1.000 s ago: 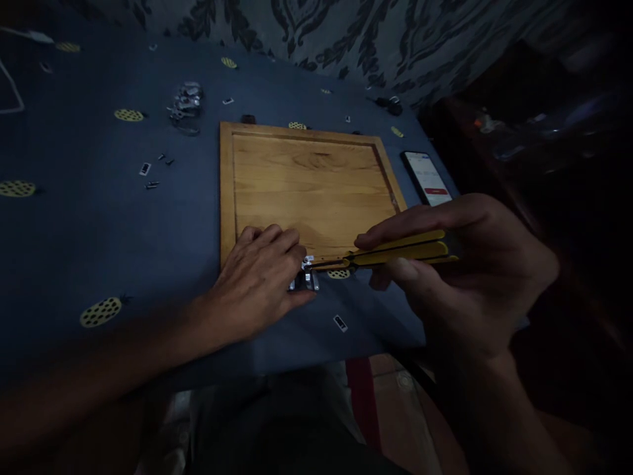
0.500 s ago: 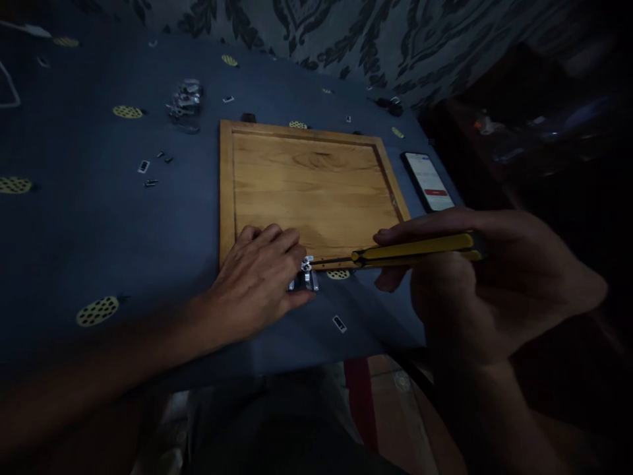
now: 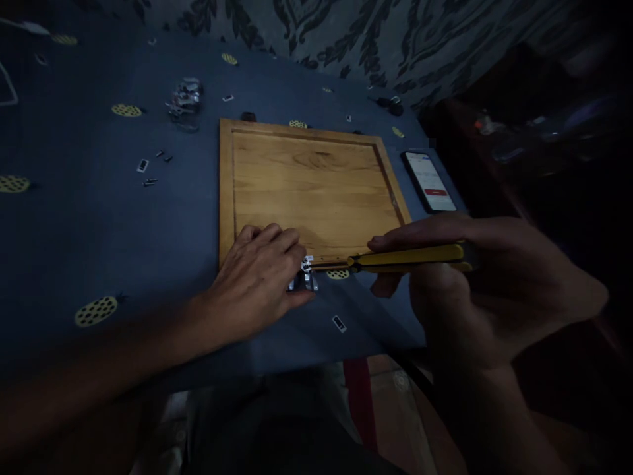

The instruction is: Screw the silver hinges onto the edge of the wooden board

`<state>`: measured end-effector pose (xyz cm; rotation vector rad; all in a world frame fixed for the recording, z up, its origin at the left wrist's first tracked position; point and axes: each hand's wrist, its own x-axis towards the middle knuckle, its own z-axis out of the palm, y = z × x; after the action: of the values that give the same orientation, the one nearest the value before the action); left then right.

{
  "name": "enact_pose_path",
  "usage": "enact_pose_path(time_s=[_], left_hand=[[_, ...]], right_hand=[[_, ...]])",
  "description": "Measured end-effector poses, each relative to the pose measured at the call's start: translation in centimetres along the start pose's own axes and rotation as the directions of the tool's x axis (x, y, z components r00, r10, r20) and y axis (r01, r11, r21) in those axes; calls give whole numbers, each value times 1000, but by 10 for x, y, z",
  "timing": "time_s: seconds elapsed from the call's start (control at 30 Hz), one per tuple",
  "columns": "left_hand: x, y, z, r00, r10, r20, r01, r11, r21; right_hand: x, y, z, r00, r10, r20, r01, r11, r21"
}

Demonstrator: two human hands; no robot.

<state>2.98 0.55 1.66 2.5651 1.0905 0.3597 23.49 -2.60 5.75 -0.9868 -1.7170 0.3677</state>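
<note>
A framed wooden panel (image 3: 316, 185) lies on a blue patterned cloth. At its near edge sits a shiny metal hinge (image 3: 307, 265), partly hidden by my left hand (image 3: 262, 280). My left fingers rest over the panel's edge and the thumb lies on the near side, closed around the hinge. My right hand (image 3: 459, 290) is wrapped round the yellow and black handle of a screwdriver (image 3: 410, 257). The screwdriver lies nearly level, and its thin shaft points left with the tip at the hinge.
A pile of metal hinges (image 3: 186, 99) and several small screws (image 3: 150, 182) lie to the left on the cloth. Right of the panel is a phone (image 3: 429, 181) with a lit screen. A dark object (image 3: 390, 104) sits at the back right.
The screwdriver handle has turned in my right hand, and both have shifted slightly left. My left hand holds its place on the hinge and panel.
</note>
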Motion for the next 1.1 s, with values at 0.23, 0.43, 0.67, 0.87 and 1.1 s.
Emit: enact_pose_path(time_s=[0.23, 0.43, 0.67, 0.87, 1.1], left_hand=[[1, -1, 3, 1000, 9, -20, -9, 1000, 5], [1, 0, 0, 1000, -5, 12, 5, 1000, 4], [1, 1, 0, 1000, -15, 22, 15, 1000, 12], [3, 1, 1, 1000, -17, 15, 17, 1000, 24], [3, 1, 0, 1000, -19, 15, 19, 1000, 10]], right_hand=[[4, 0, -2, 997, -42, 57, 41, 999, 22], [2, 1, -7, 986, 108, 127, -125, 984, 131], [0, 5, 0, 980, 188, 67, -198, 957, 211], [-1, 7, 16, 980, 187, -68, -166, 956, 241], [-1, -2, 8, 997, -16, 70, 10, 996, 94]])
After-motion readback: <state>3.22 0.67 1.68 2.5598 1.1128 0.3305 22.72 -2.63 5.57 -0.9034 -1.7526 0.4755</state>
